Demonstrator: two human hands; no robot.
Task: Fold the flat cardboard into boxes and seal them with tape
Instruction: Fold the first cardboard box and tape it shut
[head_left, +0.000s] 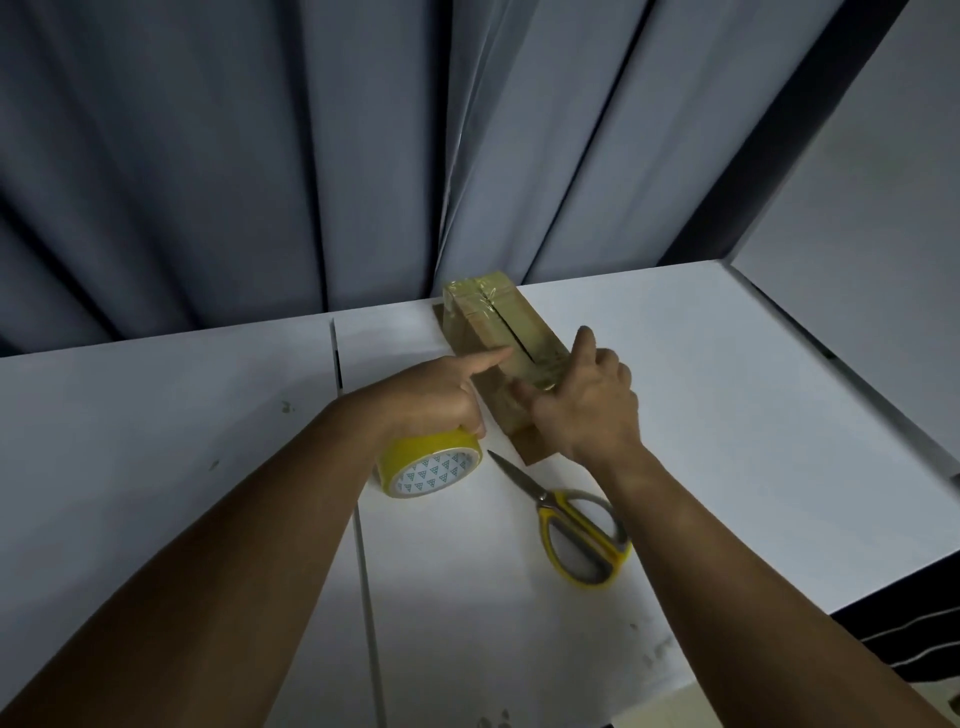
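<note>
The left forearm and right forearm come in from the bottom edge. Between them, yellow-handled scissors lie on the white table, blades towards the work. Further on, the left hand curls over the yellow tape roll, with its index finger stretched out onto the box. The right hand holds the box's near end, fingers bent over the top and thumb up along the right side. Whether it also pinches loose tape I cannot tell.

The box sits mid-table on a flat cardboard piece. Its long axis runs away from the person, leaning slightly left, with the top seam along it. It is likely light and hollow, and glossy tape may make it slippery, so it is best held by the stiff side edges, not the seam. Grey curtains hang behind.
</note>
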